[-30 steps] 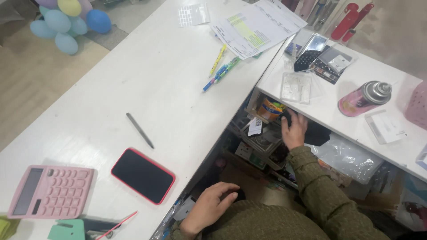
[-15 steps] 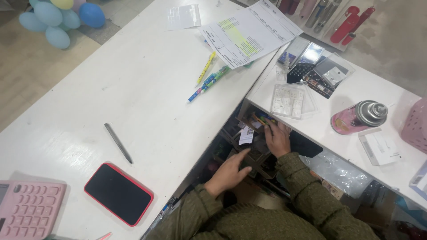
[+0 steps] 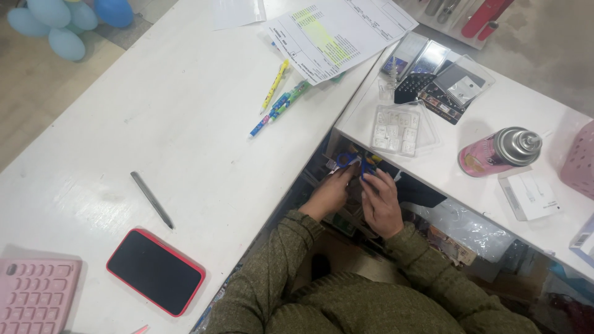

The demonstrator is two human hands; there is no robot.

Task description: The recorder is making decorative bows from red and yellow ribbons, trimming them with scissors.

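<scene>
Both hands are down in the gap between two white counters, over cluttered shelves. My left hand [image 3: 329, 193] and my right hand [image 3: 380, 203] meet at a small blue-handled object that looks like scissors [image 3: 354, 162]. Fingertips of both hands touch it. Both arms wear olive knit sleeves. What lies under the hands is hidden.
The left counter [image 3: 185, 124] carries a red-cased phone [image 3: 156, 271], a grey pen [image 3: 151, 199], a pink calculator [image 3: 34, 295], coloured pens [image 3: 278, 102] and printed sheets [image 3: 337, 34]. The right counter [image 3: 482, 192] holds a clear compartment box [image 3: 396, 128], a pink spray can [image 3: 498, 150], a small white box [image 3: 530, 195].
My left hand rose from near my lap to join the right hand at the shelves. A blue-handled object now sits between both hands. The view shifted right and closer.
</scene>
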